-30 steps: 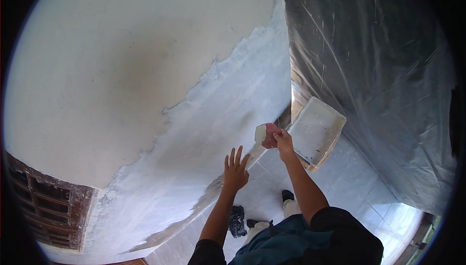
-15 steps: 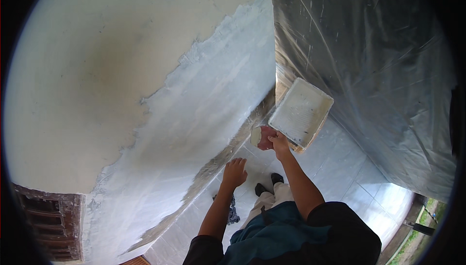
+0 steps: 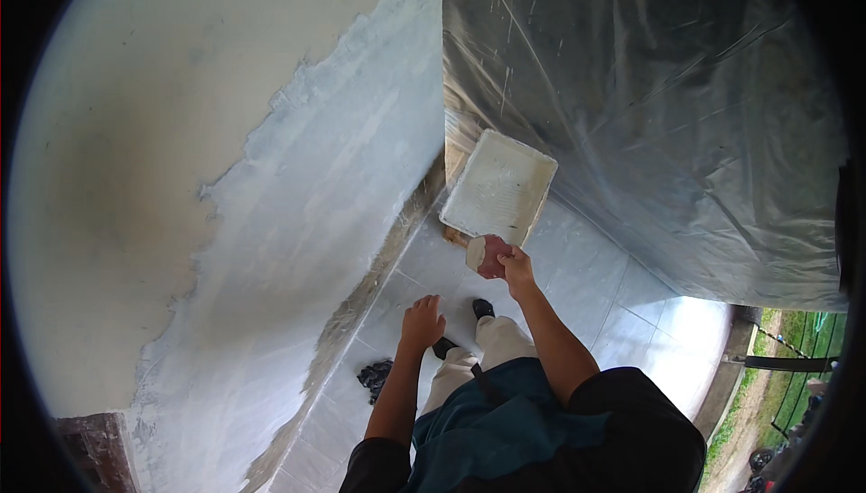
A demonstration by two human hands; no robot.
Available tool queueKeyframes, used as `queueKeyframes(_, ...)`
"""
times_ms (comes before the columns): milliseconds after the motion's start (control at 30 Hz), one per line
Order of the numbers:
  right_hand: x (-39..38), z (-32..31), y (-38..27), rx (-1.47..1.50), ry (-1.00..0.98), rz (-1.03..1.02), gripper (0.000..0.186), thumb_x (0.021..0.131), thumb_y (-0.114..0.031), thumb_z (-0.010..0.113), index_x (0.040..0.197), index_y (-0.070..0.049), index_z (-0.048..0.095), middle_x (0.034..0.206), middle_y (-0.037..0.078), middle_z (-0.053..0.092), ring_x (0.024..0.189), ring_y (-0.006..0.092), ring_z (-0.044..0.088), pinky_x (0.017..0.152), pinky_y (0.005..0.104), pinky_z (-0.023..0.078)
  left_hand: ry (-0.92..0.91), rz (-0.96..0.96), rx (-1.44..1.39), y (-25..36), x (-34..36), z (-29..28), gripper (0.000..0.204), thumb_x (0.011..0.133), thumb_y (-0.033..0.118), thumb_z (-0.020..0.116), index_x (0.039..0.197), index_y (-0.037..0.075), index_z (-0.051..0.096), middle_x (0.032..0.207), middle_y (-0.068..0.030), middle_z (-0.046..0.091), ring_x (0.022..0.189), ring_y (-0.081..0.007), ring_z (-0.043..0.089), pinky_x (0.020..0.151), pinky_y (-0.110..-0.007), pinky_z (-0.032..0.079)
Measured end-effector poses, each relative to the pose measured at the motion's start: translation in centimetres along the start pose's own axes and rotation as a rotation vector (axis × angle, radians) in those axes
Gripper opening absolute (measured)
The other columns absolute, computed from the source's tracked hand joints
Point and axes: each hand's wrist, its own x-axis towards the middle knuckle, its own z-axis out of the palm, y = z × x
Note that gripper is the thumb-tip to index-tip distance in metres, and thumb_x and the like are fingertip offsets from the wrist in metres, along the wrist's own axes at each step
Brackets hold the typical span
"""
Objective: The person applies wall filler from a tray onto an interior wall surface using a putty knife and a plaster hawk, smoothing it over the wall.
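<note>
My right hand [image 3: 517,272] grips a reddish-pink flat putty scraper [image 3: 495,258], fingers closed round its right part. Pale putty coats the scraper's left edge. Just beyond it a white rectangular tray [image 3: 505,179], smeared with putty, stands on a brownish support [image 3: 456,236] near the corner; whether the scraper touches the tray I cannot tell. Lower and to the left, my left hand [image 3: 422,322] hovers beside the wall with nothing in it, its fingers loosely bent and apart from any object. The wall [image 3: 298,249] is cream above and whitish with a fresh-looking coat below, split by a ragged edge.
Dark plastic sheeting [image 3: 649,114] hangs along the right side. Grey tiles [image 3: 577,285] cover the floor, where a crumpled black bag-like thing [image 3: 374,379] lies by my left forearm. A brown wooden frame [image 3: 99,452] is set into the wall at lower left; grass shows at far right.
My view has turned and my body has shifted, so wall, tray and sheeting sit further left. A foot has stepped forward. The scraper stays in my right hand, now overlapping the tray's near edge.
</note>
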Motion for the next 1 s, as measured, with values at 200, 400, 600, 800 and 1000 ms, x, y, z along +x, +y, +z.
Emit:
queueKeyframes(200, 2.0, -1.1, -1.0, -0.015, 0.089, -0.003, 0.022, 0.085, -0.006, 0.059, 0.106, 0.000, 0.061, 0.088, 0.006, 0.064, 0.077, 0.0145, 0.060, 0.068, 0.0295, 0.048, 0.033, -0.003, 0.001, 0.3, 1.3, 1.6, 0.047, 0.079, 0.019, 0.061, 0.121, 0.005, 0.047, 0.120, -0.0154, 0.056, 0.111, -0.0339, 0.054, 0.087, -0.048, 0.045)
queueKeyframes(400, 7.7, -3.5, -2.6, -0.571, 0.224, -0.137, 0.023, 0.083, -0.012, 0.061, 0.103, -0.001, 0.064, 0.086, 0.008, 0.067, 0.078, 0.0169, 0.062, 0.070, 0.0305, 0.048, 0.011, -0.060, -0.016, 2.1, 5.7, 3.0, 0.049, 0.078, 0.018, 0.063, 0.123, 0.005, 0.046, 0.121, -0.0168, 0.055, 0.111, -0.0342, 0.053, 0.087, -0.047, 0.046)
queueKeyframes(600, 13.4, -5.5, -7.1, -0.797, 0.399, -0.206, 0.022, 0.081, -0.019, 0.060, 0.096, -0.004, 0.064, 0.088, 0.020, 0.066, 0.085, 0.0379, 0.064, 0.072, 0.0426, 0.049, -0.034, -0.058, -0.046, 3.9, 11.2, 5.0, 0.050, 0.079, 0.017, 0.063, 0.123, 0.004, 0.044, 0.123, -0.0156, 0.053, 0.113, -0.0340, 0.052, 0.088, -0.046, 0.045)
queueKeyframes(800, 20.1, -8.4, -9.8, -0.911, 0.521, -0.309, 0.019, 0.080, -0.018, 0.059, 0.088, -0.002, 0.063, 0.086, 0.021, 0.066, 0.082, 0.0402, 0.063, 0.071, 0.0444, 0.050, 0.003, 0.022, -0.100, 6.0, 16.8, 6.5, 0.049, 0.080, 0.012, 0.062, 0.124, 0.002, 0.044, 0.126, -0.0182, 0.050, 0.118, -0.0349, 0.048, 0.094, -0.046, 0.043)
queueKeyframes(1000, 24.4, -9.1, -9.8, -0.989, 0.566, -0.438, 0.033, 0.085, -0.031, 0.061, 0.076, 0.001, 0.061, 0.074, 0.023, 0.063, 0.071, 0.0425, 0.062, 0.064, 0.0468, 0.049, 0.022, 0.011, -0.162, 6.2, 20.0, 8.1, 0.049, 0.081, 0.010, 0.061, 0.125, 0.003, 0.043, 0.127, -0.0186, 0.049, 0.119, -0.0360, 0.046, 0.096, -0.045, 0.042)
